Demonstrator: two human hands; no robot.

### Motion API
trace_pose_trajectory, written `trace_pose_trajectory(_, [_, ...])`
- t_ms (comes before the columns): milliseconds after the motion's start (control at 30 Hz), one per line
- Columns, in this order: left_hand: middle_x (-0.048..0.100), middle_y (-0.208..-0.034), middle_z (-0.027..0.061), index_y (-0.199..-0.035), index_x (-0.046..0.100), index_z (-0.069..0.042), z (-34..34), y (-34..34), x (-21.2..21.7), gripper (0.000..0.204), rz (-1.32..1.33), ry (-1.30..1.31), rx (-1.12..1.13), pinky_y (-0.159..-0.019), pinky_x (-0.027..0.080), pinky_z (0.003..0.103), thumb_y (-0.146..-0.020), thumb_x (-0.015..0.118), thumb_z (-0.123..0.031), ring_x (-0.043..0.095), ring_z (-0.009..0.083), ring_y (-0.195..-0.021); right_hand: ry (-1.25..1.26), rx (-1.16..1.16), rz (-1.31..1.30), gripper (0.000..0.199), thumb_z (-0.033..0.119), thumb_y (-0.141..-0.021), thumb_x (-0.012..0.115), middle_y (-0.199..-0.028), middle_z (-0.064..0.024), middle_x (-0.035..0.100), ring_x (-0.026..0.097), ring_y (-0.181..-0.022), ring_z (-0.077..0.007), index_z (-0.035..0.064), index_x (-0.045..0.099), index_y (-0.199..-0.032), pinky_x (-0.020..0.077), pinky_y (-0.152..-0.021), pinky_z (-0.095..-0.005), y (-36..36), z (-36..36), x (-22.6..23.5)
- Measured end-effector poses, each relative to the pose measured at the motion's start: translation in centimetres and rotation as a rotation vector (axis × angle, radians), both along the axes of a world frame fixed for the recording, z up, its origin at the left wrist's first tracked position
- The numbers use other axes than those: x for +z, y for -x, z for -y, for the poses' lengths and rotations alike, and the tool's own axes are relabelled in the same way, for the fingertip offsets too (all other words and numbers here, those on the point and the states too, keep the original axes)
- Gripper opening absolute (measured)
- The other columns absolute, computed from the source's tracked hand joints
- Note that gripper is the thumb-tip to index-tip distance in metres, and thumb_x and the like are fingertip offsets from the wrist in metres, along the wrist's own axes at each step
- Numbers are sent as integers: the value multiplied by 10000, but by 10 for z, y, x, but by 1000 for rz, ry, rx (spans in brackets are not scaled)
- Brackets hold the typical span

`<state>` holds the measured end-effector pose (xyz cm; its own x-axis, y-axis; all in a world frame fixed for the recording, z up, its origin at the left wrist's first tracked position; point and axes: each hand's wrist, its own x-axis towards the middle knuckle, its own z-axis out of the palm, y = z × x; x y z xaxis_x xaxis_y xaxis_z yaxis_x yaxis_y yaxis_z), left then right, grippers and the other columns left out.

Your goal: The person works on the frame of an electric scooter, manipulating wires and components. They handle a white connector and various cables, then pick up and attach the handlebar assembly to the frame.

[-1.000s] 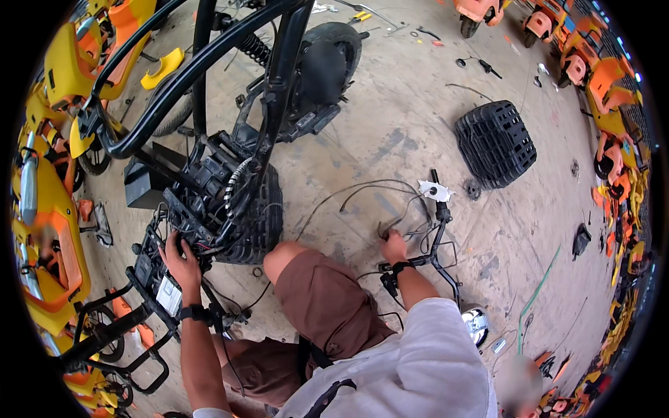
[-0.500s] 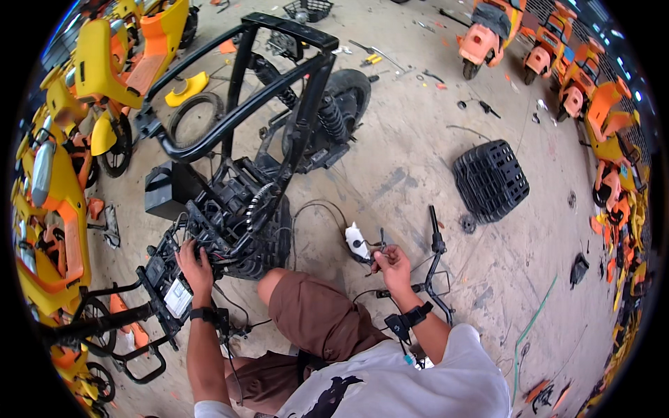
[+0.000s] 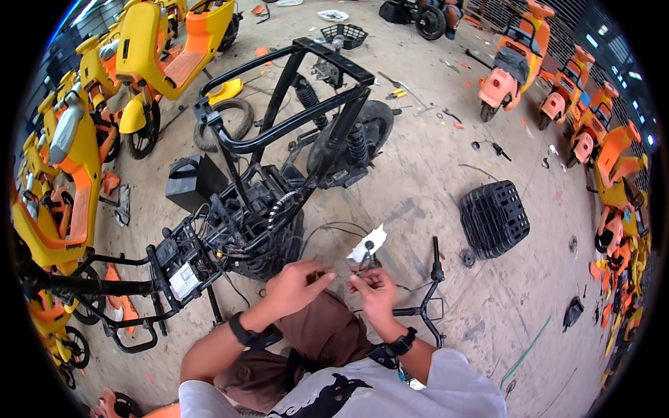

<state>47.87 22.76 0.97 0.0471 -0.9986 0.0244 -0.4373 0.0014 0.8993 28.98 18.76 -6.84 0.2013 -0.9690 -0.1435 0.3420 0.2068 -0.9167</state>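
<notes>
My right hand is closed, its fingertips pinching thin dark wires just in front of my knees. Beside those wires, on the far side, is a torn-edged white piece with a small round black part on it. My left hand is close by on the left, thumb and fingers drawn together; whatever lies between them, if anything, is too small to tell. Beyond my left hand stands a stripped scooter frame of black tubing, with wiring exposed around its middle.
A black handlebar lies to the right of my right hand. Farther right is a black plastic crate. A black box and a loose tyre lie left of the frame. Yellow-orange scooters line both sides.
My left hand has left the frame's wiring and come across to the right, near my right hand. The right hand has moved slightly left and nearer me. The whole view has shifted.
</notes>
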Motion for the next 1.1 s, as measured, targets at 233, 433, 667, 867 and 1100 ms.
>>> trace_pose_trajectory(233, [569,-664,115,-834,697,47,52,15,-10,216,19,-19,37,-501,382,290,-789,748,-158,496,141,-550,44,40,-77,143,5,-844,690,-755,-75,653,623,-671,-94,-9,548,-839,515,-572,-242,-36,0,-5])
trace_pose_trajectory(433, [586,-725,111,-836,703,33,22,20,-22,151,163,86,143,-524,401,298,-792,732,-109,537,178,-587,-83,79,-108,135,12,-849,689,-781,-76,677,642,-690,-102,-15,564,-891,521,-595,-241,-34,-21,-21])
trace_pose_trajectory(667, [562,-720,104,-869,708,20,3,4,-20,150,197,34,188,-518,394,315,-806,733,-114,516,197,-575,-328,111,-160,199,58,-880,653,-743,-24,642,596,-604,-82,33,608,-1072,471,-522,-233,-28,-30,-14])
trace_pose_trajectory(867, [519,-626,84,-851,710,34,-3,7,-14,121,83,8,253,-504,362,278,-811,732,-78,462,142,-540,-444,-346,-145,104,140,-915,555,-791,-16,570,462,-500,-89,64,578,-983,332,-417,-234,32,9,-43])
trace_pose_trajectory(1100, [523,-621,73,-883,710,40,-6,12,-15,134,9,5,318,-510,349,264,-815,732,-74,449,105,-557,-1129,226,134,200,288,-894,498,-697,13,482,370,-501,-101,98,558,-876,262,-420,-250,69,-17,-81])
